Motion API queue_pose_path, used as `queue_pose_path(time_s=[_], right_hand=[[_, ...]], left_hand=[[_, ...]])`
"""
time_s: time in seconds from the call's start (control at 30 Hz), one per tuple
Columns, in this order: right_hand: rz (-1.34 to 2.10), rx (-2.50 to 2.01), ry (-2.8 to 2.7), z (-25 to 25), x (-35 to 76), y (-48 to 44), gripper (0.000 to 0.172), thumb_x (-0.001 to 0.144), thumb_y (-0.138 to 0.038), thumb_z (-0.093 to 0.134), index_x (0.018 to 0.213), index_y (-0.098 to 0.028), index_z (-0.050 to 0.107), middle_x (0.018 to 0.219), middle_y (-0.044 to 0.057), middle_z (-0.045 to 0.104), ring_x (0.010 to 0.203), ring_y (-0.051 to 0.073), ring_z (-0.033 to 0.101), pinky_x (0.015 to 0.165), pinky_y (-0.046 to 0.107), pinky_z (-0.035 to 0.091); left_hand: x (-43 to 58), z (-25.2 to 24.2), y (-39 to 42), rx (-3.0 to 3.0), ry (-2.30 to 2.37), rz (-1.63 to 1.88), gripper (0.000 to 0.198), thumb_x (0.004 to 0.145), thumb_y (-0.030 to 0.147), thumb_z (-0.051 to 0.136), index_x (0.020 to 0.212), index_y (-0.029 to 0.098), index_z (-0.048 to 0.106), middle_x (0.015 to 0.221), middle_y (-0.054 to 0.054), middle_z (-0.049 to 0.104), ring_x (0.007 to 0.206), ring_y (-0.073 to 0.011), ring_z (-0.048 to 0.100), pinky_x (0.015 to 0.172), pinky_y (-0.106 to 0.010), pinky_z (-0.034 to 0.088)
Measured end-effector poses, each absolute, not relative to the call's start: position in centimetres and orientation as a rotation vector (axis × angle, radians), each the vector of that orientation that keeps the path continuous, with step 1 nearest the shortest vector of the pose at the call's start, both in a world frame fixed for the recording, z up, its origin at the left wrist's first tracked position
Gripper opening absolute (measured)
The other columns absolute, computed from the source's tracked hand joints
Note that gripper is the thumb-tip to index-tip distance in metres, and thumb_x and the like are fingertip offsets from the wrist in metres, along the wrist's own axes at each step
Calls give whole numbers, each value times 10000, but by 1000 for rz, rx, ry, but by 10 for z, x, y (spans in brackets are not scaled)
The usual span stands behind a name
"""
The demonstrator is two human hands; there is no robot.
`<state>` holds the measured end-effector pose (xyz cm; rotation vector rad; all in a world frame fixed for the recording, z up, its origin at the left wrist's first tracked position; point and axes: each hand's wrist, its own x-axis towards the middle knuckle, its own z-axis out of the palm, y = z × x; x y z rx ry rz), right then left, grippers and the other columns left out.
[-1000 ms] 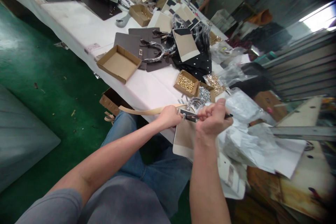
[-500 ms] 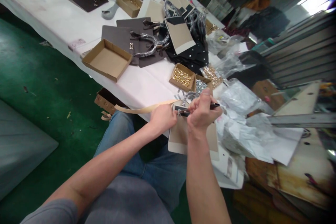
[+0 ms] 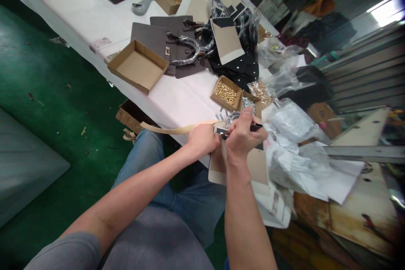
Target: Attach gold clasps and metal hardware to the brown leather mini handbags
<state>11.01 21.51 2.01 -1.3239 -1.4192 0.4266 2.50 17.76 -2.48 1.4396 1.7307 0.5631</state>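
Main diff vs the earlier frames: the R hand sits closer to the L hand now, so less of the tool shows btwn them than a sec ago. Whole view's shifted a bit too b/c the head moved, but the panel, strap and boxes look the same rel. to each other.

As for hands: R is wrapped in a fist around the tool, thumb up top, black end poking out on the far right side. L is closed on the panel's dark top edge; can't tell exactly where its fingertips land, they're mostly hidden.

Panel's right under both hands, beige part hanging down toward the knees, dark strip btwn L and R w/ a small shiny metal bit on it, too blurry for detail. Strap runs off left from behind L. Just past the hands on the table: gold bits boxed next to silver bits.
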Motion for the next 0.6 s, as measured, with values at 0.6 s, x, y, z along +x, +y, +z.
queue_pose_path(time_s=[0.6], right_hand=[[504, -1263, -1346, 12, 114, 218, 640, 1056, -666, 701, 630, -278, 424, 526, -62, 444, 434, 109, 457, 408, 259, 394]], left_hand=[[23, -22, 177, 1401, 1703, 593, 347, 1054, 424, 641, 1131, 172, 868, 1182, -218, 857, 1150, -374, 816, 982, -412, 631]])
